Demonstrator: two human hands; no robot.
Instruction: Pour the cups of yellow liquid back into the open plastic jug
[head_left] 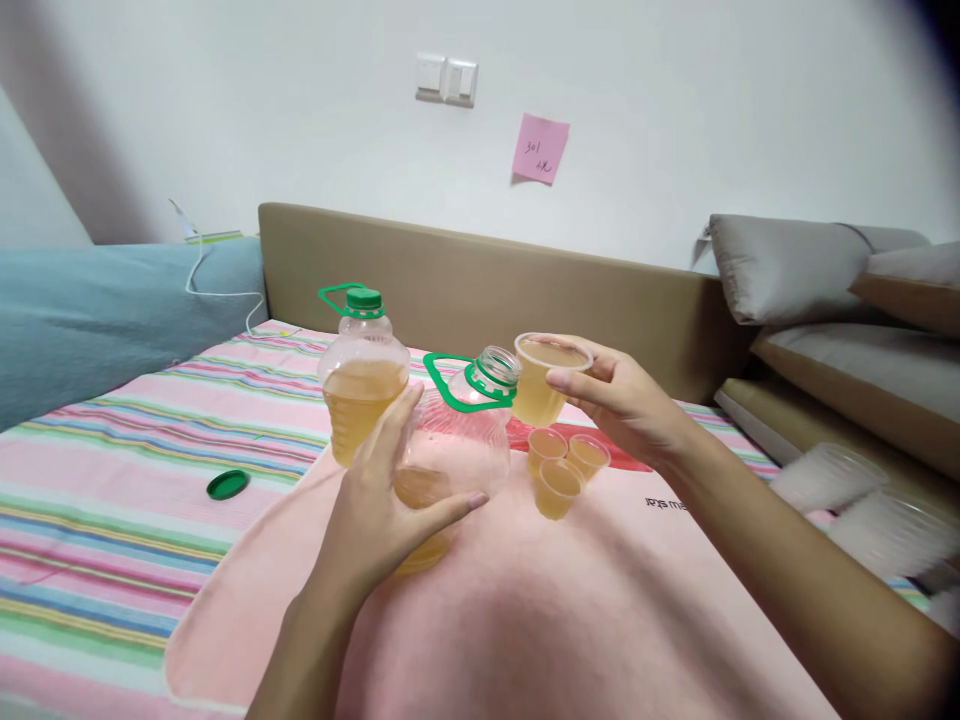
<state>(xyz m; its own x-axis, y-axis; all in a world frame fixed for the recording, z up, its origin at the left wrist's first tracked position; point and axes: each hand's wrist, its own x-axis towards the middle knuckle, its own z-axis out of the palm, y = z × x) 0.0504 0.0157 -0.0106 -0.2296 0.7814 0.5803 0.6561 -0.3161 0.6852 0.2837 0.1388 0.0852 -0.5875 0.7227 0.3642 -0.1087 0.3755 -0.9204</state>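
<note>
On the striped bed (112, 520), left hand (375, 500) gripped the uncapped bottle (457, 440), neck tilted right toward the seemingly full cup (544, 385) clasped in right-hand fingers (581, 380).

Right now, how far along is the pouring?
Done: three small cups hold amber liquid and the loose cap is off. In hand: left hand tilts the open bottle toward the right hand's nearly full cup. Left: the capped bottle, unopened.
</note>
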